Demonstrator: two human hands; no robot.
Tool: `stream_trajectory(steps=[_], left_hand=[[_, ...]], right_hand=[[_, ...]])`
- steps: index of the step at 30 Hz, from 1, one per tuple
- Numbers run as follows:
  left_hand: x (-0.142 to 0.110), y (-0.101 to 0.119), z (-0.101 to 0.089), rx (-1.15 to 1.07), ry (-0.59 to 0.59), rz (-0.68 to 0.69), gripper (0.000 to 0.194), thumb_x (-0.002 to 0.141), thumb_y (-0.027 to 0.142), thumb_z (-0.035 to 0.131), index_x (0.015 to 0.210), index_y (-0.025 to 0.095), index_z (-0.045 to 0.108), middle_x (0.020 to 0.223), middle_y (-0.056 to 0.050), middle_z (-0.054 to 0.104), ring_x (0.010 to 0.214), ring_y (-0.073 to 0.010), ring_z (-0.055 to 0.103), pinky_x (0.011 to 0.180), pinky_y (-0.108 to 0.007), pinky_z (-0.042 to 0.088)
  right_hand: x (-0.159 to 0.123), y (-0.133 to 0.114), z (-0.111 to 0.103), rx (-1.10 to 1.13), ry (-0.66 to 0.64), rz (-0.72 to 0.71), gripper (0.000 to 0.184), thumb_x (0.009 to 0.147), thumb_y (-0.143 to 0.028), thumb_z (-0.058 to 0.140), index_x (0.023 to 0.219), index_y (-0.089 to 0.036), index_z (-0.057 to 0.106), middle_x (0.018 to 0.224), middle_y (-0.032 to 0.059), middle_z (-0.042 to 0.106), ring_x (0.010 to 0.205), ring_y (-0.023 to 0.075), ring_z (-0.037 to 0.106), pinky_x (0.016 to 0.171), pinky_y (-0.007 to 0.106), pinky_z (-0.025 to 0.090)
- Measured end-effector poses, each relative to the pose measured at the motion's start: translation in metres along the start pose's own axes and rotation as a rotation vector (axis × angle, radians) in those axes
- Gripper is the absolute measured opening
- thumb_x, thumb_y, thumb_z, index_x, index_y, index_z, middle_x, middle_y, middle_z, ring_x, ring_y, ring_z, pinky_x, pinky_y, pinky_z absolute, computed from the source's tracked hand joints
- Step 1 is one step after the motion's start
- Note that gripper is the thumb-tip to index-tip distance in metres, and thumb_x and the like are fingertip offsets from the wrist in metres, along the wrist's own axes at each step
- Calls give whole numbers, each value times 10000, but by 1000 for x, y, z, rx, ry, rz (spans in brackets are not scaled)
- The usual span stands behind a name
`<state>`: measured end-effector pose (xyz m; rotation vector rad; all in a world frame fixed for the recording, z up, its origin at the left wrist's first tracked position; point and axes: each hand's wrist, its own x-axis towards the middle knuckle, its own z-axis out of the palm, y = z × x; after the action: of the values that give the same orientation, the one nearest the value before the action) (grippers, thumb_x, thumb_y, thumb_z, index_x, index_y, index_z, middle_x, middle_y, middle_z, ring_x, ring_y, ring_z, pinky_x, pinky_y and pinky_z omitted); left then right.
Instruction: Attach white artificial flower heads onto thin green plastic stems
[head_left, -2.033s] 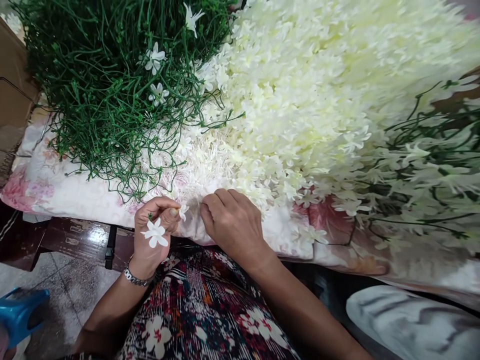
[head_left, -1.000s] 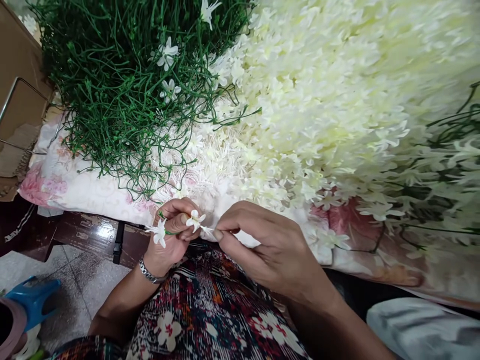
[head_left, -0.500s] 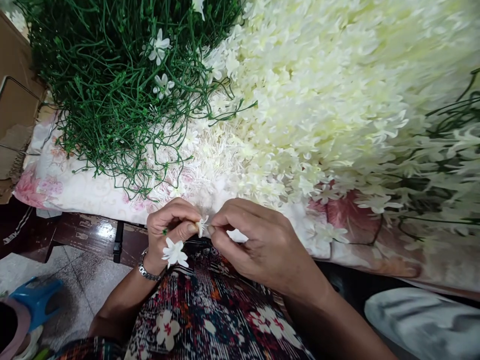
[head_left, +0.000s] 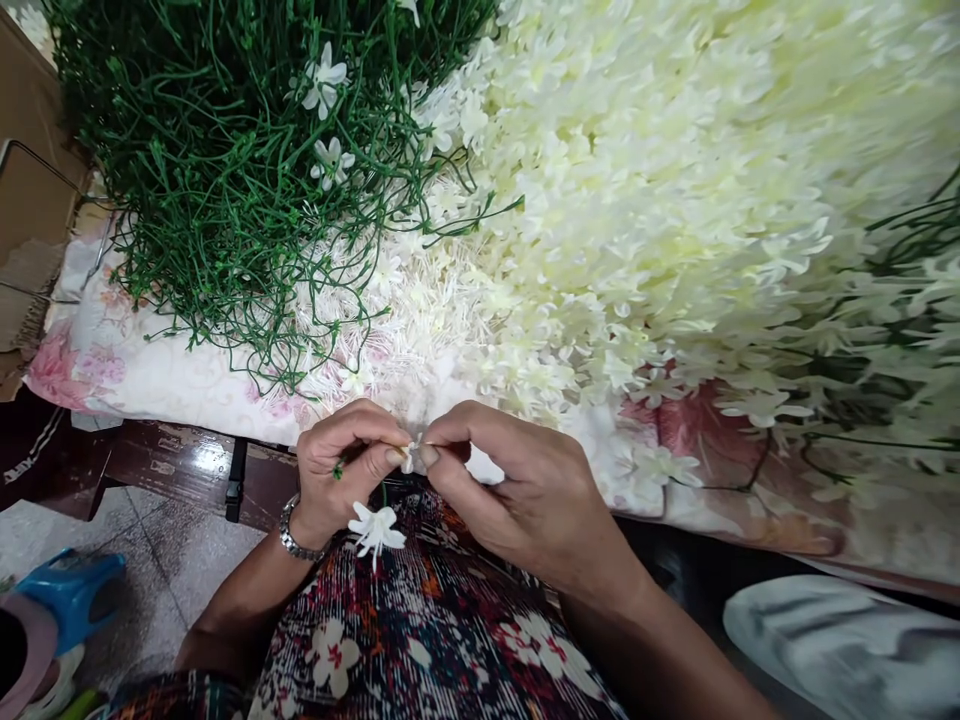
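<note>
Both hands pinch one small white blossom (head_left: pixel 409 457): left hand (head_left: pixel 341 470) fingers, right hand (head_left: pixel 517 495) fingers closed, seemingly on its stem; another flower (head_left: pixel 376 527) dangles below.

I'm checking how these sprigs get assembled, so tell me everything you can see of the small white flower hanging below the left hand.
The small white flower is an open star of narrow pointed petals, matte like fabric or plastic. It sits on a thin green stem that rises into the left hand, which grips it. The bloom hangs just under that hand, over the person's patterned clothing, touching nothing else that I can make out. The right hand does not touch it; it pinches a second white piece against the left fingertips.
</note>
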<state>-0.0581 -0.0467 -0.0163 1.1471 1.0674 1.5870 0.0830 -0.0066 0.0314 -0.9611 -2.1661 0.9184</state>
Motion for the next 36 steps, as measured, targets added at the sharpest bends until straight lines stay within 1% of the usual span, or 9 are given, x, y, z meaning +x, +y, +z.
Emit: stream_trajectory(steps=[6, 10, 16, 22, 26, 29, 32, 33, 36], left_hand=[[-1, -8, 5, -195, 80, -50, 69, 699, 160, 620, 754, 174, 660, 655, -13, 567, 615, -98, 508, 527, -210, 377], [-2, -9, 5, -277, 100, -112, 83, 697, 183, 625, 769, 176, 665, 679, -18, 567, 622, -96, 503, 529, -205, 368], [-3, -7, 4, -261, 106, -100, 99, 696, 197, 630, 782, 175, 673, 700, -26, 574, 652, -102, 517, 560, -213, 385], [-3, -8, 5, -183, 93, -25, 116, 691, 153, 626, 792, 184, 673, 698, -23, 591, 650, -103, 528, 546, -211, 398], [-2, -8, 6, -121, 87, 17, 129, 683, 139, 627, 793, 186, 672, 693, -20, 595, 653, -109, 535, 543, -217, 408], [-1, -7, 7, -105, 98, 16, 116, 680, 128, 624, 771, 183, 670, 676, -16, 588, 653, -111, 536, 547, -222, 411], [0, -5, 8, -158, 109, -28, 105, 682, 108, 617, 739, 183, 662, 661, -11, 582, 644, -105, 530, 546, -217, 407], [0, -4, 9, -183, 115, -52, 96, 685, 110, 615, 730, 183, 658, 657, -8, 578, 632, -100, 524, 538, -211, 402], [1, 0, 10, -200, 115, -142, 55, 692, 139, 617, 706, 182, 648, 652, -2, 568, 600, -87, 512, 519, -198, 395]], right_hand=[[-4, 1, 8, 8, 73, -34, 39, 762, -139, 509, 795, -137, 531, 635, -10, 546, 583, 54, 501, 538, 167, 406], [-4, 1, 13, -16, 139, -125, 88, 742, -88, 516, 821, -108, 549, 644, 24, 561, 617, 72, 510, 572, 188, 430], [-4, 2, 15, -37, 154, -202, 134, 729, -53, 515, 847, -105, 549, 666, 39, 566, 636, 84, 513, 572, 210, 446], [-5, 5, 14, 40, 134, -162, 102, 734, -60, 512, 820, -94, 554, 646, 35, 554, 623, 76, 505, 563, 202, 442], [-6, 8, 18, 95, 157, -168, 118, 735, -60, 517, 842, -104, 538, 671, 27, 553, 638, 73, 507, 565, 197, 439], [-6, 9, 20, 105, 171, -164, 122, 741, -62, 516, 844, -126, 523, 673, 13, 547, 628, 70, 503, 559, 195, 433], [-7, 10, 17, 116, 165, -136, 146, 747, -100, 526, 882, -155, 511, 695, 1, 541, 636, 75, 500, 573, 206, 436], [-7, 11, 16, 130, 162, -118, 182, 741, -149, 550, 916, -165, 503, 725, 4, 540, 661, 86, 503, 591, 222, 443], [-5, 12, 12, 129, 98, -76, 473, 661, -330, 641, 1066, -177, 449, 914, 53, 531, 807, 146, 506, 681, 302, 465]])
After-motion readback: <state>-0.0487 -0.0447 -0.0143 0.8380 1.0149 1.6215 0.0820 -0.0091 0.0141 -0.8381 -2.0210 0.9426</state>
